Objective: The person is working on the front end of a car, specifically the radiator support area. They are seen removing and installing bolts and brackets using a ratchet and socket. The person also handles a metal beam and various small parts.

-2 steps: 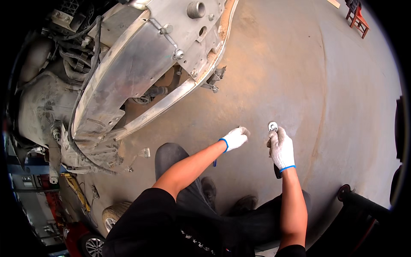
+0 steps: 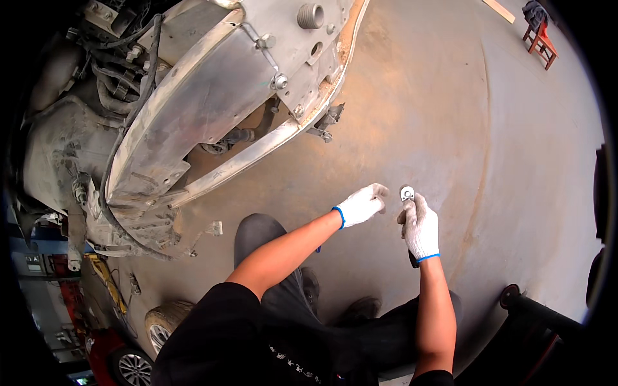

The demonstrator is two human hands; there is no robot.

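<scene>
Head view: ratchet [image 2: 407, 193] in right hand [image 2: 422, 229], wide floor [image 2: 412, 122] beside metal edge [image 2: 257, 149].

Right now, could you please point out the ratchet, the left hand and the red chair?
Ratchet [image 2: 407, 193]: head view, its round metal head.
Left hand [image 2: 362, 207]: head view, its middle.
Red chair [image 2: 544, 42]: head view, its red frame.

Glossy metal ratchet [image 2: 407, 193]; matt knitted-cloth gloves [image 2: 422, 233]; dull, scuffed metal panel [image 2: 193, 96]
</scene>
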